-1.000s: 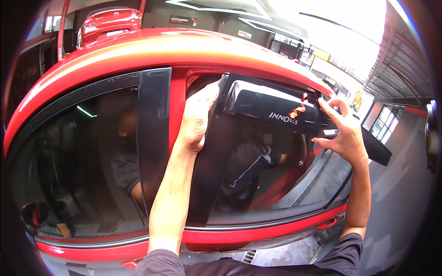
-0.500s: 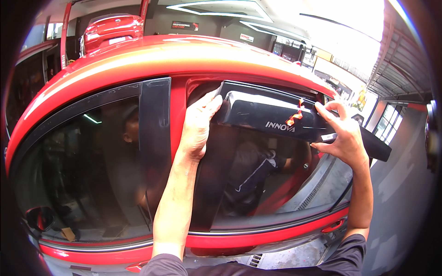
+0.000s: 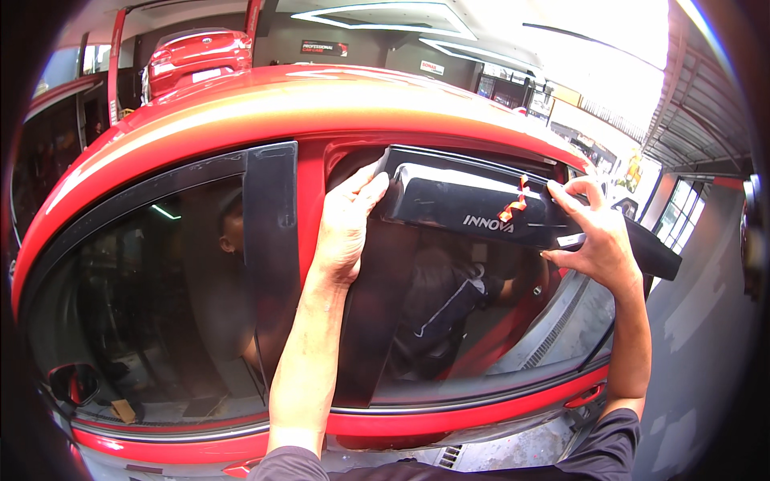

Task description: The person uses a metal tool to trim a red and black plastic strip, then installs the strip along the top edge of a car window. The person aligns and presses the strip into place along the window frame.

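A glossy dark window visor (image 3: 449, 200), long and slightly curved, is held up against the top of the red car's (image 3: 321, 104) rear side window (image 3: 457, 337). My left hand (image 3: 350, 216) grips the visor's left end, with the thumb in front and the other fingers partly hidden behind it. Toward the right part, my right hand (image 3: 597, 228) pinches its upper and lower edges between fingers and thumb. Pale lettering and a curled strip of red-and-white tape (image 3: 513, 200) show on the visor's face. The visor's far right end sticks out past my right wrist.
To the left is the front side window (image 3: 152, 305), with a black pillar strip (image 3: 271, 208) and a door mirror (image 3: 74, 385). Below the rear window is a red door handle (image 3: 585, 396). Another red car (image 3: 200, 60) stands behind, beside a red lift post (image 3: 115, 64).
Both hands keep their grip and the visor stays nearly in place. The car appears slightly lower in the picture, a small shift of view.
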`<action>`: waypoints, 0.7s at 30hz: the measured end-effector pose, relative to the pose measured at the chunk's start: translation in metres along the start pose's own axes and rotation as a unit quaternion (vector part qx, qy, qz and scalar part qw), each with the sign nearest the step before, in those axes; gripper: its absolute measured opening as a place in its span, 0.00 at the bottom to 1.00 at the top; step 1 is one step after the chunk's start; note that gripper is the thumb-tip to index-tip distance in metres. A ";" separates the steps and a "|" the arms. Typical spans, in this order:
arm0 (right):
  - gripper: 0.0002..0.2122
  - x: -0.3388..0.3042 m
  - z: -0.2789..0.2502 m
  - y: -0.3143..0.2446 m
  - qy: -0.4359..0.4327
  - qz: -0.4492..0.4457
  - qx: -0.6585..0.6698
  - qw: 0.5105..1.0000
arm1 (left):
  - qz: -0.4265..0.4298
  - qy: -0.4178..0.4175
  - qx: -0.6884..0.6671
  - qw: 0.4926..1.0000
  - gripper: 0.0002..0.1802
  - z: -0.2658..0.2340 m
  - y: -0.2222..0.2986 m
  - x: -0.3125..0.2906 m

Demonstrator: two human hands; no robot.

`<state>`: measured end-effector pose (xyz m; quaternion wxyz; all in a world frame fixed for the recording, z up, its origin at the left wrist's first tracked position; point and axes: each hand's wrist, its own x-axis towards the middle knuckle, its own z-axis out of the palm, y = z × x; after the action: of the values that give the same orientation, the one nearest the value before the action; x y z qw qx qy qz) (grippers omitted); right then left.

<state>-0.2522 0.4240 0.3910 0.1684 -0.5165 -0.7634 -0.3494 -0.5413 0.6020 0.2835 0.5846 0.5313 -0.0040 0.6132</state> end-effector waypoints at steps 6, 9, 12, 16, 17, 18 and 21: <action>0.42 0.001 0.004 0.003 0.000 -0.002 0.021 1.000 | -0.008 0.023 -0.032 0.999 0.20 0.005 0.003 -0.003; 0.42 0.002 0.004 0.005 -0.002 -0.004 0.019 1.000 | -0.002 0.023 -0.012 1.000 0.23 0.004 0.004 -0.002; 0.42 0.002 0.004 0.007 -0.001 -0.006 0.021 1.000 | 0.042 0.013 0.044 0.998 0.29 0.012 0.015 -0.005; 0.42 0.000 0.007 0.010 -0.012 0.008 0.036 0.999 | 0.077 0.008 0.146 0.986 0.26 0.012 0.012 -0.001; 0.42 0.001 0.008 0.010 -0.015 0.008 0.041 0.999 | 0.098 0.037 0.182 0.978 0.21 0.010 0.011 -0.004; 0.42 0.001 0.008 0.009 -0.019 0.013 0.043 0.999 | 0.103 0.049 0.189 0.975 0.20 0.012 0.012 -0.005; 0.42 0.002 0.008 0.009 -0.023 0.015 0.042 0.999 | 0.131 0.090 0.191 0.969 0.18 0.021 0.009 -0.007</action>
<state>-0.2435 0.4330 0.3899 0.1778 -0.5279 -0.7735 -0.3023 -0.5364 0.5809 0.2938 0.3847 0.5701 0.0962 0.7196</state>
